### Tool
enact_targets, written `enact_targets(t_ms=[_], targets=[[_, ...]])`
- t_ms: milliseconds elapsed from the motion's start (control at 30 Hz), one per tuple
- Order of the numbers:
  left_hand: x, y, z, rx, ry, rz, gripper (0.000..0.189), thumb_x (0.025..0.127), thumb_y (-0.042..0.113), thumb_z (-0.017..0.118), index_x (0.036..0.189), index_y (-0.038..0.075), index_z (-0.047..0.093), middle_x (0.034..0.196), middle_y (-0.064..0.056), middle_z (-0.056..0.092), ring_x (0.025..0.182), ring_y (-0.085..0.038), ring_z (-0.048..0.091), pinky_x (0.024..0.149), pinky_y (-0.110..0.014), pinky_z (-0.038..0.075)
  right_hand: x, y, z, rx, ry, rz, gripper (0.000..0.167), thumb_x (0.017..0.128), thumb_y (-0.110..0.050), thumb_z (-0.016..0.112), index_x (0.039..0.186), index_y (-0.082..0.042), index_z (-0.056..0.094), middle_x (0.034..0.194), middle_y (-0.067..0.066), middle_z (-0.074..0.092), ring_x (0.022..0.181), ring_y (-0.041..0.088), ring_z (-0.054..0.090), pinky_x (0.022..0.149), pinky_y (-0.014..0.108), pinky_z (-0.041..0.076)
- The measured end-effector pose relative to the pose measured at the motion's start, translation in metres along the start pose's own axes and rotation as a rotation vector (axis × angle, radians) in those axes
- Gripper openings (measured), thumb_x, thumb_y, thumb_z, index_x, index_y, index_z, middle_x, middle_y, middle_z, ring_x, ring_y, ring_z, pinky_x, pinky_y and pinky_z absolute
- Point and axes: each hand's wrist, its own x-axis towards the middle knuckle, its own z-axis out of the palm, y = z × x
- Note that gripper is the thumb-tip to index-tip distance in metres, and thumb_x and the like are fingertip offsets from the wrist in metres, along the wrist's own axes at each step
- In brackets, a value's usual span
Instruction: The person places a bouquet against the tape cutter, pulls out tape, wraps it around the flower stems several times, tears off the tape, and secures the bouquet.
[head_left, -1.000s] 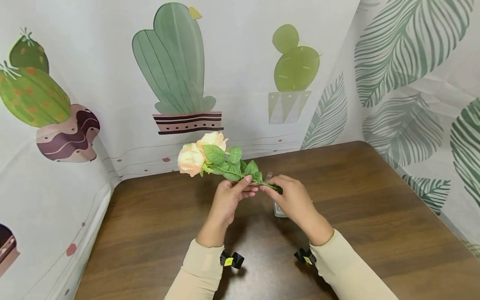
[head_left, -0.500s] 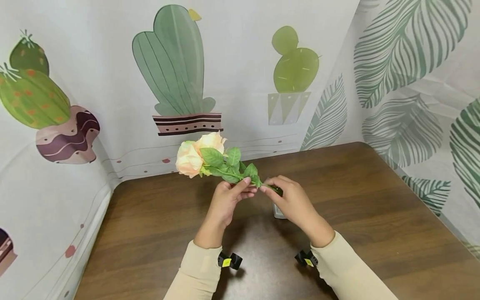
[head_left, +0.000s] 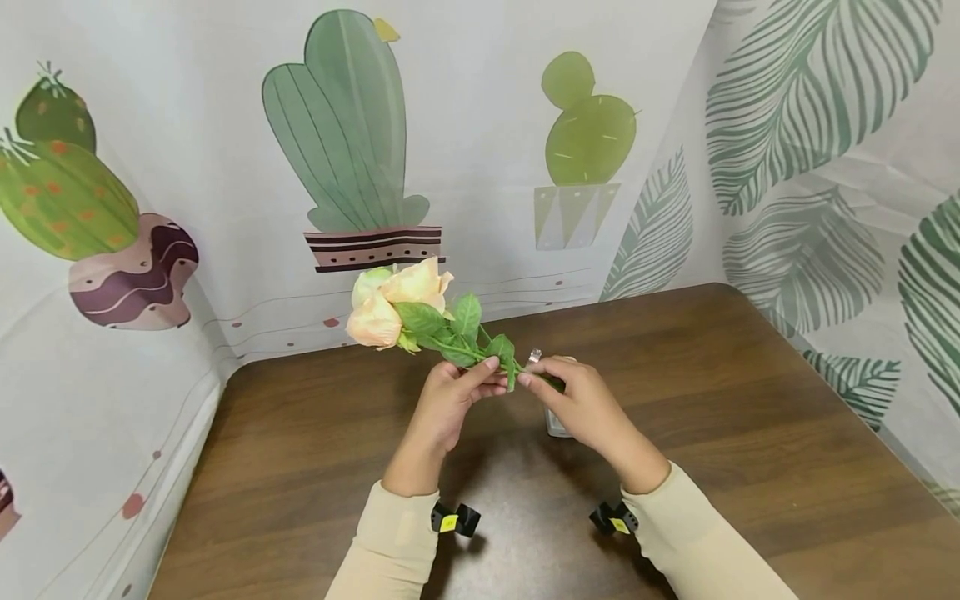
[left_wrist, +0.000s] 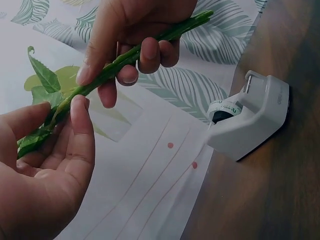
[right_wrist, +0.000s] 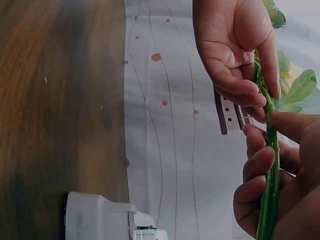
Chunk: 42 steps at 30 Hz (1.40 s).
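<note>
A small bunch of peach roses with green leaves is held above the table, blooms toward the left. My left hand pinches the stems just below the leaves, thumb on top. Further down, my right hand grips the bundled stems, its fingers curled round them. In the right wrist view the left hand and right hand nearly meet on the stems. Behind the right hand, mostly hidden in the head view, a white tape dispenser with a tape roll stands on the table.
The brown wooden table spreads out around the hands. A white cloth printed with cacti and leaves hangs along its back and sides. Each wrist wears a small black camera.
The roses have turned about their stems, so the blooms face differently and a third, paler one shows. A leaf near the fingers now hangs down. The left hand has shifted slightly left.
</note>
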Motion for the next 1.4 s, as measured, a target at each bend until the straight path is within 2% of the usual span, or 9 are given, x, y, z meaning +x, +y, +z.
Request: enact_targets(t_ms=[267, 400, 567, 700, 800, 1000, 1267, 1400], targets=[[-0.0002, 0.0007, -0.0007, 0.004, -0.013, -0.009, 0.01, 0.099, 0.007, 0.061, 0.105, 0.001, 0.066, 0.085, 0.001, 0.074, 0.078, -0.012, 0.07, 0.079, -0.029, 0.059, -0.0007, 0.002, -0.002, 0.027, -0.027, 0.0, 0.028, 0.1, -0.037, 0.063, 0.115, -0.016, 0.075, 0.117, 0.004, 0.073, 0.114, 0.023, 0.066, 0.099, 0.05, 0.053], [-0.0005, 0.0005, -0.0013, -0.003, -0.005, -0.013, 0.008, 0.099, 0.006, 0.06, 0.103, 0.006, 0.067, 0.085, 0.003, 0.074, 0.08, -0.011, 0.07, 0.08, -0.03, 0.059, -0.0012, 0.0021, -0.0025, 0.034, -0.037, -0.003, 0.029, 0.101, -0.036, 0.061, 0.116, -0.014, 0.075, 0.114, 0.003, 0.073, 0.107, 0.02, 0.067, 0.095, 0.049, 0.054], [-0.0011, 0.0013, -0.0014, 0.017, -0.006, -0.021, 0.008, 0.099, 0.007, 0.06, 0.104, 0.008, 0.067, 0.089, 0.004, 0.075, 0.085, -0.013, 0.07, 0.082, -0.031, 0.058, -0.0003, 0.0021, -0.003, 0.041, -0.033, 0.0, 0.024, 0.104, -0.034, 0.057, 0.103, -0.018, 0.075, 0.092, -0.002, 0.071, 0.087, 0.011, 0.065, 0.082, 0.035, 0.053], [-0.0014, 0.0013, -0.0018, 0.032, -0.015, -0.025, 0.01, 0.099, 0.008, 0.06, 0.108, 0.006, 0.066, 0.093, 0.003, 0.075, 0.094, -0.021, 0.071, 0.084, -0.031, 0.057, 0.0002, 0.0017, -0.0031, 0.041, -0.021, 0.005, 0.025, 0.105, -0.033, 0.056, 0.094, -0.019, 0.073, 0.083, -0.005, 0.067, 0.083, 0.01, 0.063, 0.077, 0.031, 0.051], [-0.0015, 0.0009, -0.0025, 0.034, -0.021, -0.028, 0.012, 0.1, 0.008, 0.06, 0.11, 0.005, 0.065, 0.094, 0.003, 0.074, 0.095, -0.022, 0.071, 0.086, -0.032, 0.057, -0.0002, 0.0011, -0.0028, 0.04, -0.021, 0.011, 0.025, 0.105, -0.033, 0.056, 0.092, -0.02, 0.073, 0.083, -0.005, 0.067, 0.082, 0.01, 0.062, 0.075, 0.03, 0.051], [-0.0022, 0.0014, -0.0032, 0.026, -0.032, -0.036, 0.012, 0.1, 0.007, 0.058, 0.11, 0.005, 0.064, 0.094, 0.003, 0.074, 0.091, -0.015, 0.071, 0.087, -0.033, 0.056, -0.0014, 0.0, -0.0021, 0.04, -0.017, 0.03, 0.028, 0.106, -0.033, 0.054, 0.091, -0.019, 0.073, 0.084, -0.005, 0.067, 0.084, 0.012, 0.062, 0.077, 0.031, 0.05], [-0.0038, 0.0045, -0.0028, 0.006, -0.063, -0.034, 0.015, 0.101, 0.006, 0.055, 0.114, 0.0, 0.06, 0.095, 0.002, 0.073, 0.088, -0.013, 0.071, 0.093, -0.04, 0.056, -0.0023, -0.0008, -0.0016, 0.077, -0.074, 0.034, 0.022, 0.104, -0.033, 0.056, 0.101, -0.02, 0.074, 0.094, 0.002, 0.071, 0.086, 0.011, 0.066, 0.077, 0.03, 0.053], [-0.0034, 0.0046, -0.0032, 0.021, -0.061, -0.043, 0.019, 0.1, 0.007, 0.054, 0.116, -0.001, 0.059, 0.095, 0.002, 0.073, 0.091, -0.015, 0.071, 0.092, -0.037, 0.056, -0.002, -0.0004, -0.0004, 0.06, -0.043, 0.019, 0.019, 0.102, -0.031, 0.06, 0.105, -0.018, 0.075, 0.102, -0.002, 0.072, 0.093, 0.013, 0.066, 0.083, 0.036, 0.054]])
